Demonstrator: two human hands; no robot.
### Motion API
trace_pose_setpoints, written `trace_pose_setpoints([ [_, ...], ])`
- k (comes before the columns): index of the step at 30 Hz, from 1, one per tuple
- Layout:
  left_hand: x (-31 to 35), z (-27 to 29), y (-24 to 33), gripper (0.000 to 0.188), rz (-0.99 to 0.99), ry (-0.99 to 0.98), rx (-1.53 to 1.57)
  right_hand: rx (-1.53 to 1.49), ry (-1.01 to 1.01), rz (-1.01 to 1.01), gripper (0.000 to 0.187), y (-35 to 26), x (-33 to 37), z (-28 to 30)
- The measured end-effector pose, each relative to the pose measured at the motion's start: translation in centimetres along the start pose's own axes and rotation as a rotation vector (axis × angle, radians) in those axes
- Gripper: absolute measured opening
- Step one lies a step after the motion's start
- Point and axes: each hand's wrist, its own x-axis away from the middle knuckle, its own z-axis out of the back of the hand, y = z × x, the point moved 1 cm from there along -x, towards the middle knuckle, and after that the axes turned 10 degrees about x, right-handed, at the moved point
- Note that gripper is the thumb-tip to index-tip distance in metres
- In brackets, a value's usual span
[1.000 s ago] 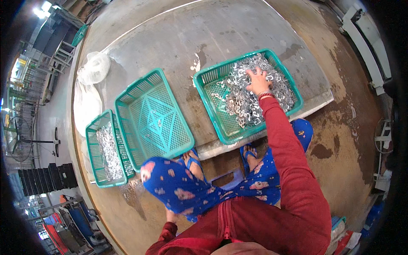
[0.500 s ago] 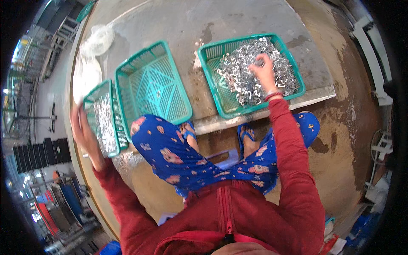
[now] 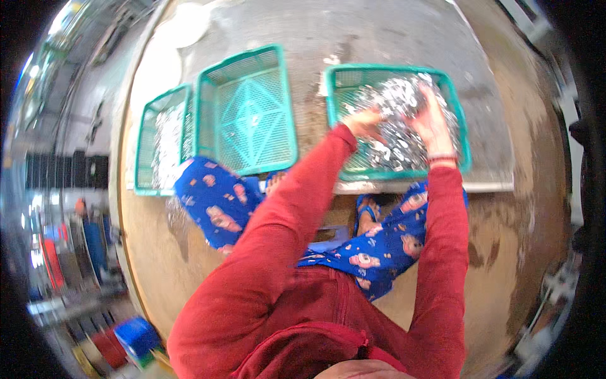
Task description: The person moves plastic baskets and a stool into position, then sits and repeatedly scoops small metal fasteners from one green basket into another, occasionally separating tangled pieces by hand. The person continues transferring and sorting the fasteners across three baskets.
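Both of my hands are at the right-hand green plastic basket (image 3: 464,136), which holds a heap of small silvery metal hooks (image 3: 398,148). My left hand (image 3: 366,122) reaches across to the heap's left side, its fingers apart and blurred, with nothing visible in them. On the right side of the heap, my right hand (image 3: 430,123) curves its thumb and fingers round some of the grey metal pieces. How many pieces it holds is hidden by blur.
A larger green basket (image 3: 293,120) stands left of the heap, with a tiny piece on its lattice bottom. Farther left, a narrow green basket (image 3: 140,151) contains more shiny metal pieces. White plastic bags (image 3: 161,60) lie at the far left of the grey slab (image 3: 315,35).
My left hand has swung from beside the narrow left basket to the heap on the right. My right hand stays over the heap, shifted slightly right. The view has turned.
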Motion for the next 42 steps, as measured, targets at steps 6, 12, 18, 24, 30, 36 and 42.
trace_pose_setpoints([
  [6,-1.4,0.8,-6.8,0.036,-0.284,0.178,0.689,0.054,0.175,-0.258,0.043,6.1,-2.5,3.2],
  [12,1.0,0.7,2.5,0.029,-0.008,0.041,0.386,-0.017,0.078,-0.152,0.033,3.0,-1.7,-1.8],
  [18,12.4,-0.8,21.6,0.048,-0.25,-0.49,-0.867,-0.061,-0.211,-0.099,0.023,-0.6,-2.9,-14.7],
  [24,25.7,-0.6,30.0,0.058,-0.07,0.188,-0.323,-0.057,-0.408,-0.142,0.026,3.3,-3.6,-27.9],
  [30,30.6,10.1,24.2,0.039,0.083,0.7,-0.695,-0.047,-0.663,-0.24,0.038,9.6,-6.8,-32.3],
  [36,32.7,14.0,23.5,0.035,-0.594,0.517,-0.231,0.303,-0.702,-0.191,0.045,11.6,-9.8,-32.0],
  [42,31.2,15.4,23.9,0.024,-0.84,0.534,-0.028,0.614,-0.773,-0.061,0.064,13.4,-10.8,-34.7],
])
